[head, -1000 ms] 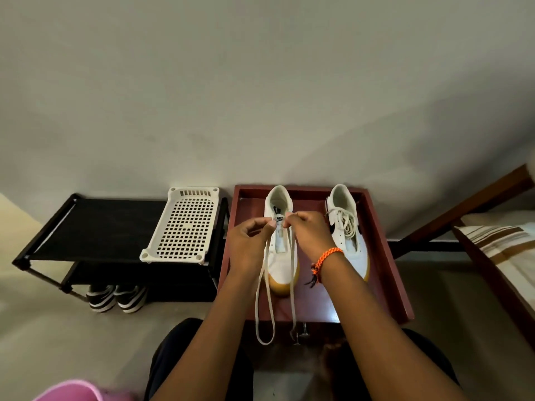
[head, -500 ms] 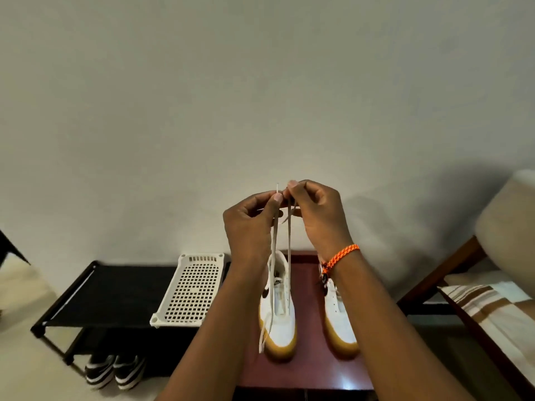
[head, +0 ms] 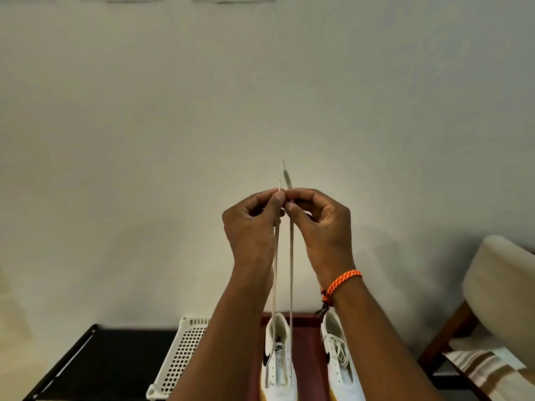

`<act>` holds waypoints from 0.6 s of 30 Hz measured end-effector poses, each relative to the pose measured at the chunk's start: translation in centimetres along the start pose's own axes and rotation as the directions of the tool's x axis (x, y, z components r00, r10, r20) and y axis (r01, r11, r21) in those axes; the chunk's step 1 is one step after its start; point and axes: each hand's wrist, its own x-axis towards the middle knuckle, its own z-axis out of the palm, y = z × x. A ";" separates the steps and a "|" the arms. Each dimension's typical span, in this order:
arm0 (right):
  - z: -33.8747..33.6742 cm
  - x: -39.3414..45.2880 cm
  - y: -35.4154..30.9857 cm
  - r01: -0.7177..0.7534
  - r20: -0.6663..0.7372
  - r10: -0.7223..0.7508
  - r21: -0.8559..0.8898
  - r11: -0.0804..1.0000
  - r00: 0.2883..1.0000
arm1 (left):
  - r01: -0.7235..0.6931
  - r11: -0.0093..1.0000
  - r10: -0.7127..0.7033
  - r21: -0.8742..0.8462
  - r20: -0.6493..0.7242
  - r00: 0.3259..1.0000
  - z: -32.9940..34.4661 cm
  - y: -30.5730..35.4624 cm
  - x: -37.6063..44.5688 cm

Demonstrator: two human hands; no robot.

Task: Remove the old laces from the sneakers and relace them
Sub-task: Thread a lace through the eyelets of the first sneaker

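Left hand (head: pixel 252 227) and right hand (head: pixel 321 227) each pinching one lace (head: pixel 291 270) end, high above left sneaker (head: pixel 279 360) on tray (head: pixel 308 357).

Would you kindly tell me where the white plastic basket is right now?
In the head view, the white plastic basket sits at bottom centre-left on the black rack, just left of the red tray.
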 end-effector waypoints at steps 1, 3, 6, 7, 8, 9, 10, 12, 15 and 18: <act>0.0 0.2 -0.5 0.020 -0.007 -0.020 -0.002 1.000 1.000 | -0.009 1.000 0.009 -0.002 0.001 1.000 0.3 0.6 0.1; 0.1 0.7 -1.5 0.061 -0.033 -0.062 -0.016 0.998 0.998 | -0.031 0.999 0.032 -0.010 0.007 0.999 0.7 1.7 0.2; 0.3 1.4 -2.7 0.126 -0.073 -0.132 -0.085 0.988 0.989 | -0.064 0.998 0.064 -0.019 0.010 0.998 1.3 3.0 0.5; 0.4 1.7 -3.0 0.148 -0.092 -0.158 -0.109 0.983 0.983 | -0.070 0.997 0.070 -0.020 0.009 0.997 1.5 3.3 0.6; 0.5 2.0 -3.3 0.169 -0.114 -0.184 -0.126 0.977 0.976 | -0.074 0.997 0.074 -0.019 0.008 0.997 1.7 3.6 0.8; 0.6 2.2 -3.6 0.187 -0.139 -0.207 -0.141 0.972 0.969 | -0.072 0.997 0.072 -0.016 0.010 0.997 1.9 3.8 0.8; 0.7 2.4 -3.9 0.199 -0.163 -0.224 -0.153 0.968 0.961 | -0.068 0.998 0.068 -0.012 0.011 0.998 2.1 3.9 0.9; 0.9 2.7 -4.3 0.198 -0.207 -0.232 -0.173 0.965 0.950 | -0.058 0.998 0.058 0.007 0.014 0.998 2.4 4.2 1.0; 1.0 2.9 -4.5 0.191 -0.229 -0.228 -0.170 0.967 0.946 | -0.057 0.998 0.057 0.018 0.013 0.998 2.6 4.5 1.4; 1.1 3.1 -4.4 0.193 -0.247 -0.217 -0.120 0.974 0.944 | -0.069 0.998 0.069 0.008 0.032 0.997 2.7 4.7 1.4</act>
